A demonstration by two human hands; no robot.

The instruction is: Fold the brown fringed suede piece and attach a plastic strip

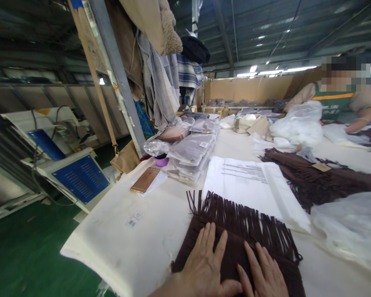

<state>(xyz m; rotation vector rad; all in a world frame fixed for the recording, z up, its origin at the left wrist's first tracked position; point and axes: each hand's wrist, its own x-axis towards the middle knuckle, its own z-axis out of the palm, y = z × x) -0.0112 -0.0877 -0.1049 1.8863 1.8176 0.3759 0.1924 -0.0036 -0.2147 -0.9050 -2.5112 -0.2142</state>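
My left hand and my right hand lie flat, palms down and fingers spread, side by side on a folded dark brown fringed garment at the near edge of the white table. Neither hand grips anything. The fringe fans out beyond my fingertips toward a clear plastic bag with printed text, which lies just behind the garment.
A second brown fringed garment lies to the right. Stacked bagged garments, a rose-gold phone and small labels sit at left. A co-worker stands at far right. Clothes hang from a post; a blue-panelled machine stands left.
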